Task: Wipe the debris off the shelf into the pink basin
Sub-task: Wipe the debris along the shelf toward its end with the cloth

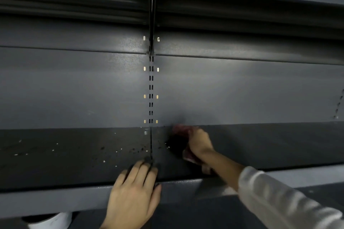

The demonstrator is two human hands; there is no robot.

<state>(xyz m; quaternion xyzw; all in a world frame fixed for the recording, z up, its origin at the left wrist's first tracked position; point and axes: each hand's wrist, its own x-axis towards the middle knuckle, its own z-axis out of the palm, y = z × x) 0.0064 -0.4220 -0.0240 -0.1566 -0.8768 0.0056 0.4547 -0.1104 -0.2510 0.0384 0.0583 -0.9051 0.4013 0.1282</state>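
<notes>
Right hand (197,141) grips blurred reddish cloth (181,130), probably, near shelf (279,145) back edge. Left hand (134,191) flat on front edge. Debris (119,149) remains leftward; basin unseen.

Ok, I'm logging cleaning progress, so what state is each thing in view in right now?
Shelf: dark, still littered with debris.
Debris: light and dark crumbs scattered mostly left of the seam.
Reddish cloth: bunched, blurred, on the shelf by the back wall.
Right hand: grips the cloth.
Left hand: flat, fingers straight, resting on the shelf's front edge.
Pink basin: not in view.
</notes>
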